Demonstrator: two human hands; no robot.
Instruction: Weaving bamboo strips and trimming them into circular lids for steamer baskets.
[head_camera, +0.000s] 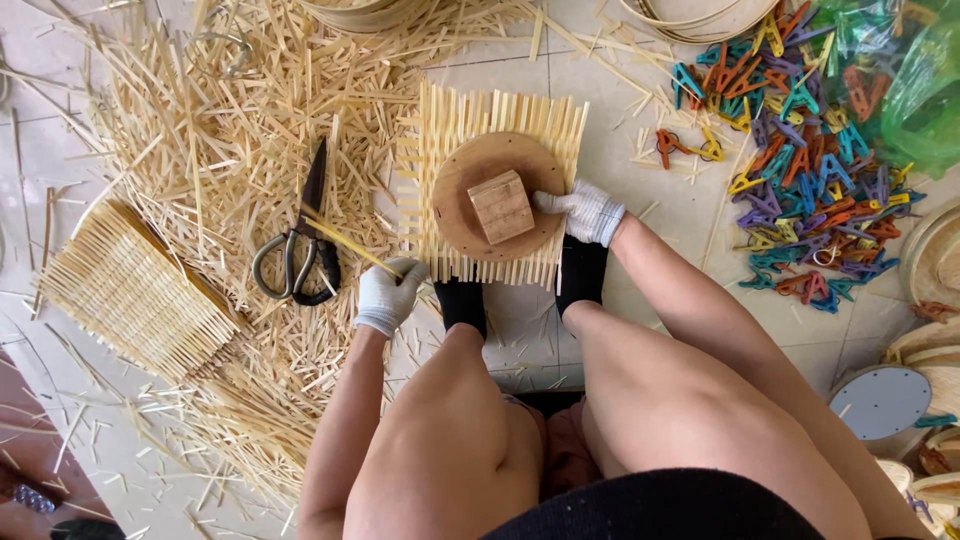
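A woven bamboo mat (450, 120) lies on the tiled floor with a round wooden disc (460, 200) on it. A square wooden block (501, 206) sits on the disc. My right hand (584, 211), in a white glove, rests on the disc's right edge beside the block. My left hand (388, 293), also gloved, grips a thin bamboo strip (345, 240) that slants up to the left across the black scissors (300, 240). My two feet in black socks (520, 285) press on the mat's near edge.
Loose bamboo strips (220, 130) cover the floor at left. A stack of woven mats (135, 290) lies at far left. Several coloured plastic clips (800, 150) are heaped at right, next to green plastic bags (925, 90) and round bamboo lids (880, 400).
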